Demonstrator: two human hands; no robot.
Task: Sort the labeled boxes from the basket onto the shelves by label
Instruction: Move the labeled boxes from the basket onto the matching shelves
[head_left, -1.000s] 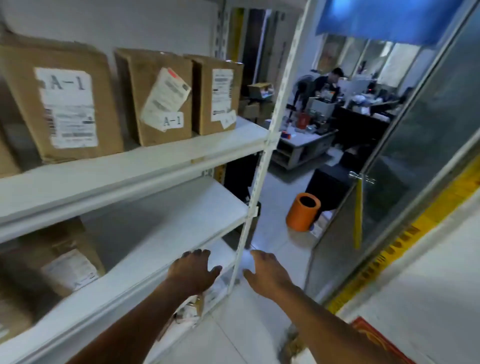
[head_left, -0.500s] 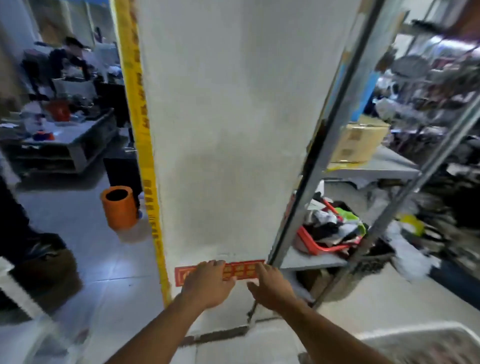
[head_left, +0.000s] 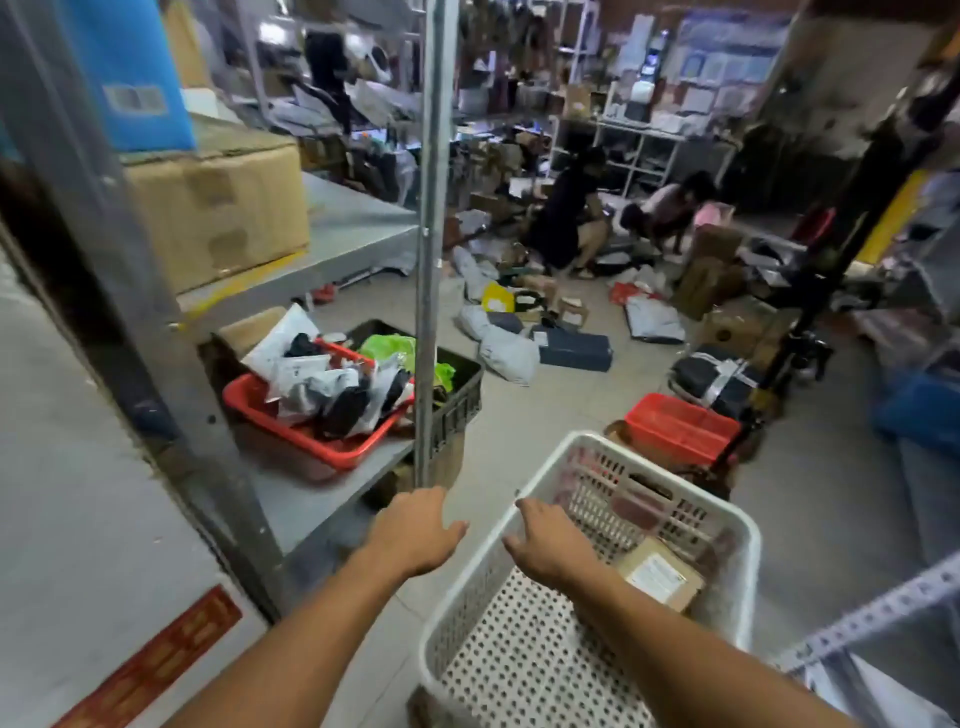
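A white perforated plastic basket (head_left: 737, 525) stands on the floor at the lower right. Inside it, against the right wall, lies a small brown cardboard box (head_left: 660, 574) with a white label. My right hand (head_left: 550, 543) hovers over the basket's left part, fingers spread, holding nothing. My left hand (head_left: 415, 530) is just left of the basket's rim, above the floor, also empty with fingers apart. Both forearms reach in from the bottom edge.
A grey metal shelf unit (head_left: 343, 234) stands at the left, its post (head_left: 431, 260) just beyond my left hand; it holds a large carton (head_left: 218, 213) and a red tray (head_left: 311, 447) of parcels. A red crate (head_left: 680, 428), scattered parcels and two crouching people lie ahead.
The view has swung right, from the A-1 shelf past a white pillar to the basket on the floor. Both hands stay empty and now hang at the basket.
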